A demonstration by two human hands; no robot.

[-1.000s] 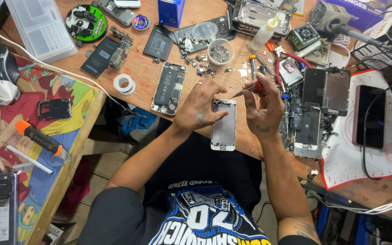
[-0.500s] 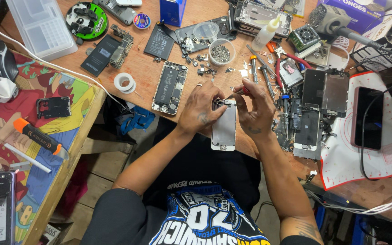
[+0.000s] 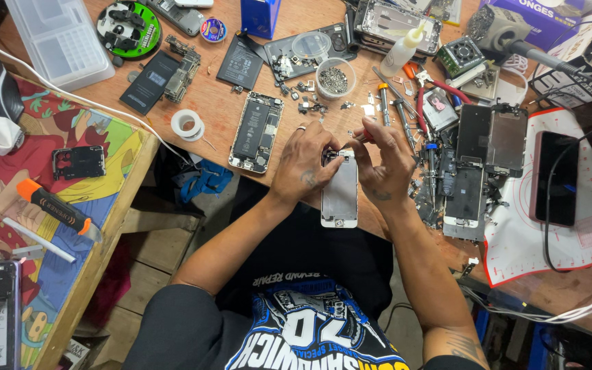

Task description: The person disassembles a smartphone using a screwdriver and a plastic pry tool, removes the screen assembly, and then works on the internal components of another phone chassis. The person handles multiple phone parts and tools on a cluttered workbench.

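Head view | phone frame [image 3: 339, 195] between hands | left hand [image 3: 303, 168], right hand [image 3: 386, 164] pinch its top

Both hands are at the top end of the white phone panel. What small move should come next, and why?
Probably keep the left hand pressing the white phone panel steady while the right hand eases its thin tool into the top edge. Both sets of fingers crowd that end, the panel's lower part hangs past the table edge, and loose small parts lie close by.

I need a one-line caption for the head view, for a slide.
Both hands, left hand and right hand, work at the top of a white phone panel over a cluttered wooden workbench.
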